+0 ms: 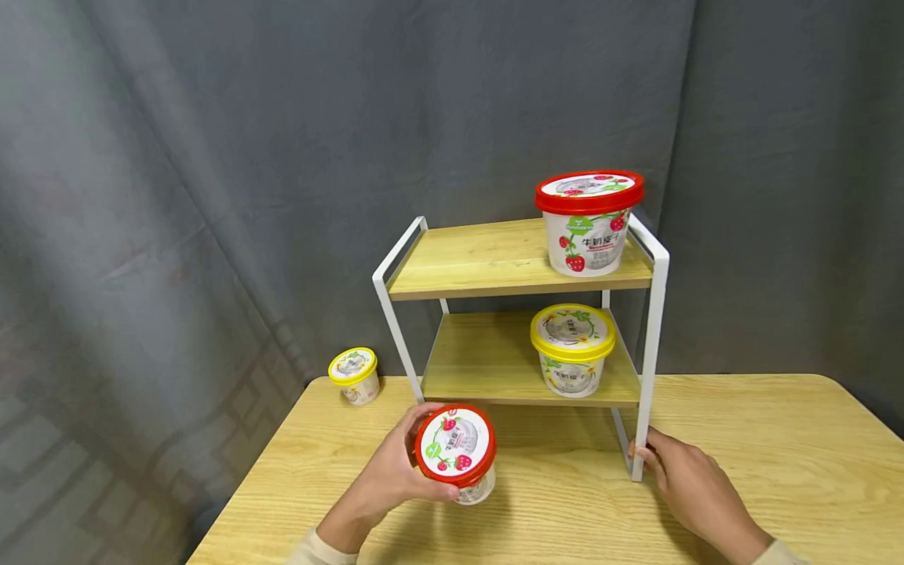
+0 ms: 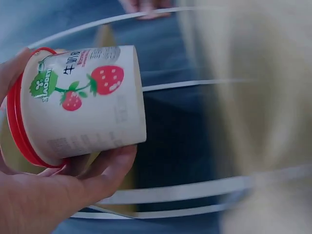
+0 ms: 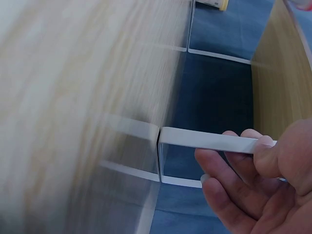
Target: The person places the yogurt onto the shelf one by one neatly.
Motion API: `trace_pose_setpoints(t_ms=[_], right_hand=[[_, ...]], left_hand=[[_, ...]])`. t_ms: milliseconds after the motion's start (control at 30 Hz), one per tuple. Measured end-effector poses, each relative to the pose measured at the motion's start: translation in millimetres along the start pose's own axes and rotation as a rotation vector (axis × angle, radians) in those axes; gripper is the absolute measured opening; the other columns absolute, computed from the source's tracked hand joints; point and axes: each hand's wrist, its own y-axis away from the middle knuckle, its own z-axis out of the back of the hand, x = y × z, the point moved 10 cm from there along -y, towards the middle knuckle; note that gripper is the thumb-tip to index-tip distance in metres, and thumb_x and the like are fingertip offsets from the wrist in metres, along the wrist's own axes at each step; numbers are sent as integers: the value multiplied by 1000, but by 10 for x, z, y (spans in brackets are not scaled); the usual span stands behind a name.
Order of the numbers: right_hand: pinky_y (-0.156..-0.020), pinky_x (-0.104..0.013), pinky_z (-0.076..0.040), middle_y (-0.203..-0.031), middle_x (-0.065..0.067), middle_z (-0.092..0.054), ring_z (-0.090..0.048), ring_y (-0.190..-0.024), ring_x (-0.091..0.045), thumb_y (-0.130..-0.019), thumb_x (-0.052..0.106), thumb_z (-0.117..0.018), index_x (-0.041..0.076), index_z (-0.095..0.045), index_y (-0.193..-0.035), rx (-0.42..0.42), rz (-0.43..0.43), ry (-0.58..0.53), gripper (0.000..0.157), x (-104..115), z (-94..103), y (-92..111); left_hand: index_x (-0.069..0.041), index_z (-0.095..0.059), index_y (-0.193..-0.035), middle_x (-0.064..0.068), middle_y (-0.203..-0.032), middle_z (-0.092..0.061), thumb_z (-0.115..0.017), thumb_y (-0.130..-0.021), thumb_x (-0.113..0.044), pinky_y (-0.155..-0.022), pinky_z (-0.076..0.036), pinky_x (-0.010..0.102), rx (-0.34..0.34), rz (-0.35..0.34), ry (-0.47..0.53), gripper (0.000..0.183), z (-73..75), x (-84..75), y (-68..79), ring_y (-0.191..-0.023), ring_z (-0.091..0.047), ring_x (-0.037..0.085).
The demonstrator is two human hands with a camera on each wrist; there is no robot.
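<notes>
My left hand point(image 1: 391, 471) grips a red-lidded paper tub point(image 1: 455, 446) with strawberries printed on it, in front of the rack's lower left. The left wrist view has this tub point(image 2: 87, 102) lying sideways across the picture, fingers and thumb around it. At the foot of the two-tier rack, my right hand point(image 1: 695, 482) holds the white front right leg point(image 1: 651, 369). Up close in the right wrist view, thumb and fingers of that hand point(image 3: 258, 180) pinch the white metal leg point(image 3: 209, 140). The fingertips behind the leg are partly hidden.
On the rack's wooden top shelf point(image 1: 473, 255) stands another red-lidded tub point(image 1: 589, 235) at the right. A yellow-lidded tub point(image 1: 570, 357) sits below it on the lower shelf point(image 1: 480, 353). One more yellow-lidded tub point(image 1: 356, 380) is at the table's back left, before a grey curtain point(image 1: 395, 102).
</notes>
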Motion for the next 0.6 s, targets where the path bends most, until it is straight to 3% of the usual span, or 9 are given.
trace_pose_setpoints(t_ms=[267,367,600], right_hand=[[-49,-29,-41,-72,9,-64,-54,-61,-4,-92,16,-60,20,-60,-87,17,-8,-9,7,-33,21,-6],[-50,-29,-41,-73,8,-65,-55,-61,-5,-92,15,-61,20,-60,-87,24,-13,-8,7,-35,18,-16],[-49,-24,-37,-73,10,-65,-46,-57,2,-92,15,-61,21,-62,-89,14,-6,-17,7,-5,-5,17]], left_hand=[[-14,-35,-145,13,-136,-48,-82,-71,-9,-91,-53,25,-99,-218,25,88,154,-904,-15,-112,-57,18],[-15,-35,-146,9,-135,-48,-81,-74,-13,-91,-53,24,-157,-255,44,85,211,-1152,-34,-114,-55,18],[-12,-33,-146,7,-134,-48,-70,-79,-12,-90,-53,24,-216,-373,119,76,275,-1681,-100,-114,-54,18]])
